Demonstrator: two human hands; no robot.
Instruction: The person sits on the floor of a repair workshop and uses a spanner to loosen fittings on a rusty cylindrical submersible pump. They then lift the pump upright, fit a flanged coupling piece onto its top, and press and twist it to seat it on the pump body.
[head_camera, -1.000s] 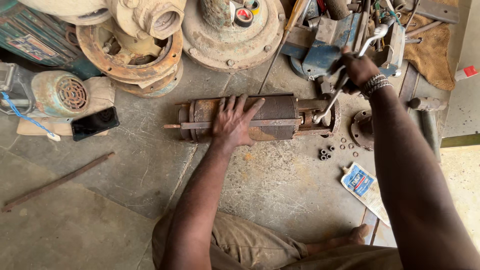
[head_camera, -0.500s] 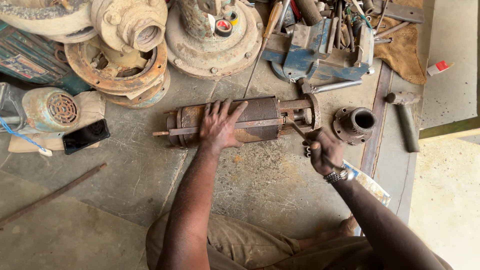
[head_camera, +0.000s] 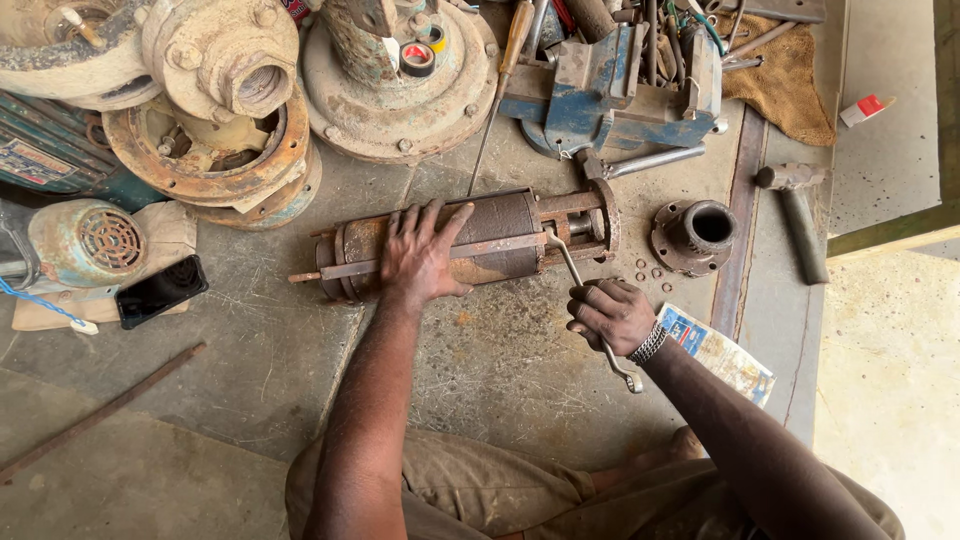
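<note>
- The pump body (head_camera: 470, 243), a rusty cylinder held by long tie rods, lies on its side on the concrete floor (head_camera: 250, 350), near the middle of the view and just in front of the person's knees.
- The left hand (head_camera: 420, 255) lies flat on top of it, fingers spread wide, pressing it down; it holds nothing.
- The right hand (head_camera: 612, 315) is closed round the shaft of a spanner (head_camera: 590, 305). The spanner's far end sits in the open frame at the body's right end, seemingly on a nut there; the exact fitting is too small to tell.
- Judging by how things lie, dismantling is partly done: a flanged end piece (head_camera: 694, 235) stands apart to the right, and a few small nuts (head_camera: 650, 272) lie loose between it and the body. The tie rods are still in place along the cylinder, so most of the casing appears to be left.
- The floor is grey, stained and dusty. Along its far edge stand heavy pump housings (head_camera: 400, 70), a blue vise (head_camera: 610, 95) and assorted tools.
- At the left edge are a small motor (head_camera: 90, 240) and a dark phone (head_camera: 162, 290); a hammer (head_camera: 795, 215) and a printed packet (head_camera: 720, 350) lie at the right, beside a raised step into brighter ground.
</note>
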